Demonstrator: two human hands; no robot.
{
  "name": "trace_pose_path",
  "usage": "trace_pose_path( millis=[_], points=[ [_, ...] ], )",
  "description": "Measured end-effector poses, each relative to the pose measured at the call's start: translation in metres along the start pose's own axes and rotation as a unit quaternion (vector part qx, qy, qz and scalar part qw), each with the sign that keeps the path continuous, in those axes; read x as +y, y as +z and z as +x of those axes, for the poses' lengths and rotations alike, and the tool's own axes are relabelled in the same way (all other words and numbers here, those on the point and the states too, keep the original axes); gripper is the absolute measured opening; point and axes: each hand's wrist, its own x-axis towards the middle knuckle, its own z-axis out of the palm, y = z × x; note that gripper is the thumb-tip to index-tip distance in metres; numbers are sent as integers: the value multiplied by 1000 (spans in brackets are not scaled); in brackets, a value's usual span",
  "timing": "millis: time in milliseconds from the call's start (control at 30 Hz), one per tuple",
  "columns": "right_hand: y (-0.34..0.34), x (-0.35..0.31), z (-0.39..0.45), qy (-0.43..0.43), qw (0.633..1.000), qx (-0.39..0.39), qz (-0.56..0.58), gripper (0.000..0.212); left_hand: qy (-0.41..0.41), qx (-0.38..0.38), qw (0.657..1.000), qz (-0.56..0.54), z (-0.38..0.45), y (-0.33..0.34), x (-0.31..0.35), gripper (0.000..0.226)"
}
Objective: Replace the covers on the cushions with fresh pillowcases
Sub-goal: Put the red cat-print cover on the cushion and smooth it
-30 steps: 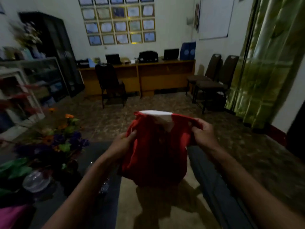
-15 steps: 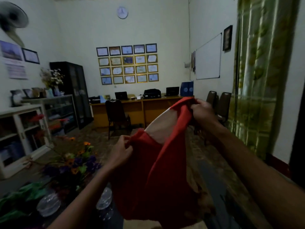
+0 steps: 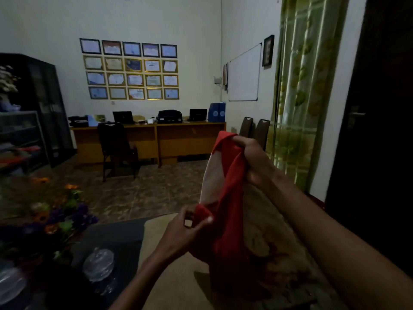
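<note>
A red pillowcase (image 3: 228,220) hangs between my two hands, partly over a white cushion (image 3: 211,182) whose pale face shows in the opening. My right hand (image 3: 251,157) grips the upper edge of the red cover, held high at centre right. My left hand (image 3: 190,229) pinches the lower edge of the cover's opening, below and to the left. The lower part of the cover droops over a beige patterned surface (image 3: 268,238) in front of me.
A dark low table (image 3: 116,233) at lower left carries artificial flowers (image 3: 55,220) and clear plastic containers (image 3: 99,265). Farther off stand wooden desks (image 3: 169,139), a dark chair (image 3: 116,146), a cabinet (image 3: 44,108) at left, and green curtains (image 3: 297,97) at right.
My right hand has lifted its edge of the cover high while my left hand stayed low, so the opening now stretches diagonally. The view has tilted up toward the far wall.
</note>
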Motion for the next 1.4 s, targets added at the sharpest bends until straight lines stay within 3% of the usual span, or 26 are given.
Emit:
trace_pose_path(
  millis=[100,167,300,400,467,567,633,700,767,833,867,933,1000,1133,1200,1300,1400],
  points=[
    [-10,-1,3,-33,999,28,5,25,13,25,997,76,2,8,-20,12],
    [-17,-3,8,-52,997,51,17,25,-35,25,996,72,6,1,-39,5],
    [-47,0,27,-70,977,188,66,29,-167,91,980,-50,13,-28,-72,14],
    [-68,20,38,-74,967,238,47,31,-199,150,961,-122,11,-46,-79,18],
    [-77,45,43,-75,966,245,-31,25,-200,143,960,-135,10,-49,-78,15],
    [-90,96,47,-31,948,251,-196,33,-194,119,965,-129,8,-49,-67,3],
    [-98,125,41,15,931,222,-291,33,-180,123,966,-140,12,-54,-59,13],
    [-107,143,34,69,883,169,-432,39,-160,123,965,-168,18,-62,-47,22],
    [-108,153,28,114,820,116,-549,61,-143,118,966,-178,23,-70,-31,32],
    [-98,156,24,89,795,77,-595,78,-123,92,969,-192,26,-75,-12,39],
    [-89,156,23,57,798,52,-598,81,-115,77,971,-193,25,-75,0,40],
    [-61,146,16,29,840,-10,-542,80,-105,63,975,-185,25,-72,21,40],
    [-32,132,4,45,876,-100,-469,87,-100,55,978,-173,26,-67,37,35],
    [4,124,-16,23,884,-248,-396,87,-67,91,983,-145,26,-60,59,36],
    [10,136,-20,-25,877,-235,-419,84,-54,117,981,-147,26,-61,67,39],
    [3,151,-17,-98,844,-114,-515,75,-28,156,975,-159,28,-71,73,36],
    [-17,155,-16,-49,868,-66,-490,58,-20,183,966,-182,28,-90,73,30]
  ],
)
